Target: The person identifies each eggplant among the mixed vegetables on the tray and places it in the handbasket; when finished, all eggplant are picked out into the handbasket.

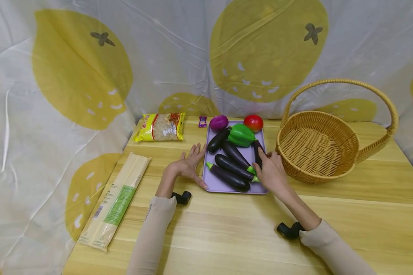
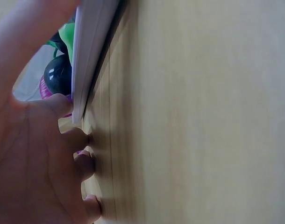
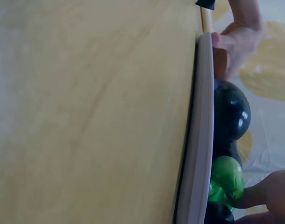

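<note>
A lilac tray [image 1: 227, 191] holds several dark eggplants [image 1: 232, 178], a green bell pepper [image 1: 240, 135], a purple onion [image 1: 219, 122] and a red tomato-like fruit [image 1: 253, 123]. My left hand [image 1: 189, 164] lies spread along the tray's left edge, its thumb by the near corner. Over the tray's right side, my right hand [image 1: 272, 172] holds the rightmost eggplant [image 1: 257, 148] between thumb and index finger, partly covering it. In the right wrist view, the thumb [image 3: 254, 193] overlaps a green eggplant cap [image 3: 226, 175] just inside the tray wall [image 3: 203, 116].
Right of the tray stands a wicker basket [image 1: 316, 177] with a tall arched handle. A yellow-ended food packet [image 1: 165, 126] and a small purple packet [image 1: 202, 122] lie at the back. A long noodle-like packet [image 1: 115, 202] lies left. Lemon-print cloth [image 1: 179, 57] hangs behind.
</note>
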`<state>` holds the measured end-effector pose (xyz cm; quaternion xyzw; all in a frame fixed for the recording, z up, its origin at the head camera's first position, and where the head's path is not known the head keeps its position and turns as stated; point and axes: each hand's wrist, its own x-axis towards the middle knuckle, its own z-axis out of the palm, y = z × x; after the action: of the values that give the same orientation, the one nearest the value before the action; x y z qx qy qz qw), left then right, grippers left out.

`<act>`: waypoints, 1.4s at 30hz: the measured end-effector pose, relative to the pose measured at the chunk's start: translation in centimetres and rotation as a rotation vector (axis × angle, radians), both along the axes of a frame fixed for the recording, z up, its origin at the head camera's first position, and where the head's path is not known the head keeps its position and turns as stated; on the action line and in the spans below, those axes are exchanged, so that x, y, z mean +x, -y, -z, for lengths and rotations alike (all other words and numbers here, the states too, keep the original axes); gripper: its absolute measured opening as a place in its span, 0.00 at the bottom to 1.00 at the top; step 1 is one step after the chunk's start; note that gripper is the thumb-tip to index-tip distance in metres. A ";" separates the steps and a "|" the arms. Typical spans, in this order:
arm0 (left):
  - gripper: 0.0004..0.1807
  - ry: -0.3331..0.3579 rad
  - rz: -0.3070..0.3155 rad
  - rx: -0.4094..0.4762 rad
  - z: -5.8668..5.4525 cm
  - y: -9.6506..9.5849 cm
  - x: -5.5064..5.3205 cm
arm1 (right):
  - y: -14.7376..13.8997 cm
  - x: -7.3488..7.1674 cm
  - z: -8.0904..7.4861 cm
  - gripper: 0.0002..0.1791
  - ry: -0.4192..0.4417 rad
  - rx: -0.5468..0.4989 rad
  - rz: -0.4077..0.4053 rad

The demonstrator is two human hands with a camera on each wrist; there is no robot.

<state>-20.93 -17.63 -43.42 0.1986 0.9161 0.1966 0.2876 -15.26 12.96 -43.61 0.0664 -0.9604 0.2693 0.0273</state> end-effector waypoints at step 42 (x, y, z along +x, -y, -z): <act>0.84 -0.001 0.003 -0.011 0.3 0.0 -0.1 | -6.3 0.3 -8.6 0.31 0.175 -0.116 -0.116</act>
<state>-21.01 -17.63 -43.73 0.1985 0.9170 0.1909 0.2886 -15.00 19.23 -35.01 0.0966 -0.9364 0.3304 -0.0683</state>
